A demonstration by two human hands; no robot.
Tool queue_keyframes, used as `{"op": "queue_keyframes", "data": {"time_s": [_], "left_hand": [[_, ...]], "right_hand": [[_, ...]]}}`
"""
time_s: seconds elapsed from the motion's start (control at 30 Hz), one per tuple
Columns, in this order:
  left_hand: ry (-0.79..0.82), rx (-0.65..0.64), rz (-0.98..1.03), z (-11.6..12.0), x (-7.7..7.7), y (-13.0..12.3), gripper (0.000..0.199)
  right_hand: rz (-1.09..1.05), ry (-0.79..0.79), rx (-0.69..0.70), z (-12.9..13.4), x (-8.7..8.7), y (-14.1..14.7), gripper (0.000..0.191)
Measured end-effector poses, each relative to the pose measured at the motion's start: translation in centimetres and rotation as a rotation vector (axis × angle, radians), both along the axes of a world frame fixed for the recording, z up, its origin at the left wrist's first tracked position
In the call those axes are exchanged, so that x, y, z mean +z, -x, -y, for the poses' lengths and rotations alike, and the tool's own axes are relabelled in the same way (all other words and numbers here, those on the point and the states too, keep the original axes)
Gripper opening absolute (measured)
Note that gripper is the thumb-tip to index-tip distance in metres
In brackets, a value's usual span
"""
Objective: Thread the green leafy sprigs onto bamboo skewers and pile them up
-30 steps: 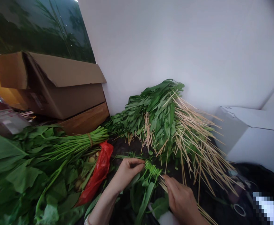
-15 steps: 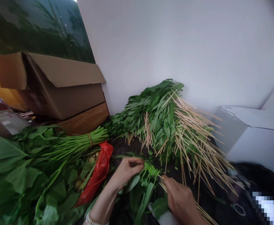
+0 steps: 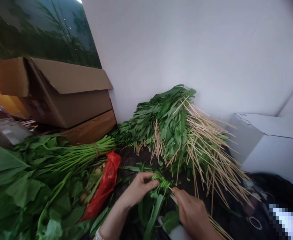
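My left hand (image 3: 138,190) is closed in a pinch at the far end of a folded bunch of green leafy stems (image 3: 163,184), its thumb lying over them. The stems look bunched tightly on the tip of a bamboo skewer, with long leaves (image 3: 154,215) hanging below. My right hand (image 3: 192,208) is closed around thin bamboo skewers (image 3: 173,196) just below the stems. More skewer ends (image 3: 220,227) stick out behind that hand. How many skewers it grips is hidden by the fingers.
Beyond my hands lies a heap of skewered leafy greens (image 3: 166,113), its bare sticks (image 3: 211,150) fanning right. To the left are a tied stem bundle (image 3: 86,151), broad leaves (image 3: 18,190) and a red plastic bag (image 3: 101,190). A cardboard box (image 3: 71,90) and a white box (image 3: 274,150) flank the wall.
My left thumb has come over onto the green stems, and the leaf that hung beside that hand has gone from there. The right hand stays almost in place.
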State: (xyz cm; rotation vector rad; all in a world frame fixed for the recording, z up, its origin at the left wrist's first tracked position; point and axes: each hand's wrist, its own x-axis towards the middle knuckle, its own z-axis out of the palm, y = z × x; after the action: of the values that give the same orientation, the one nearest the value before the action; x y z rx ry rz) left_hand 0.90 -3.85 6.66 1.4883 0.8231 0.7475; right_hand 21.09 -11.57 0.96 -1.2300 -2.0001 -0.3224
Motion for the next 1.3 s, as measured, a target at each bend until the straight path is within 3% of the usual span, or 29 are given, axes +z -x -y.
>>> {"op": "queue_keyframes", "data": {"time_s": [0.27, 0.47, 0.53, 0.7, 0.8, 1.03, 1.13, 1.2, 1.3], "left_hand": [[0.054, 0.002, -0.051, 0.2, -0.1, -0.3, 0.047], [-0.080, -0.010, -0.032, -0.2, -0.2, -0.2, 0.038], [-0.116, 0.052, -0.049, -0.6, 0.7, 0.4, 0.036], [-0.138, 0.348, 0.006, -2.2, 3.5, 2.5, 0.035], [-0.123, 0.443, 0.072, -2.6, 4.2, 3.0, 0.039], [-0.080, 0.356, -0.012, -2.2, 2.3, 2.7, 0.053], [-0.156, 0.358, -0.056, -2.4, 1.2, 3.1, 0.056], [-0.322, 0.523, -0.074, -2.0, 0.6, 3.1, 0.056], [-0.628, 0.901, -0.134, -0.1, 0.0, 2.3, 0.041]], "right_hand": [[0.037, 0.004, -0.027, 0.0, 0.0, 0.0, 0.034], [0.068, -0.042, -0.057, -0.3, 0.0, 0.0, 0.036], [0.068, -0.062, -0.063, -0.4, 0.0, -0.2, 0.035], [0.012, -0.067, -0.084, -0.7, -0.1, -0.8, 0.032], [-0.124, -0.011, -0.047, -0.7, -0.2, -1.0, 0.027], [-0.458, 0.147, -0.051, -0.2, 0.2, -0.6, 0.026], [-0.575, 0.167, -0.085, -0.1, 0.2, -0.4, 0.027], [-0.660, 0.187, -0.093, -0.2, 0.1, -0.3, 0.026], [-0.738, 0.203, -0.091, -0.2, 0.0, -0.2, 0.027]]}}
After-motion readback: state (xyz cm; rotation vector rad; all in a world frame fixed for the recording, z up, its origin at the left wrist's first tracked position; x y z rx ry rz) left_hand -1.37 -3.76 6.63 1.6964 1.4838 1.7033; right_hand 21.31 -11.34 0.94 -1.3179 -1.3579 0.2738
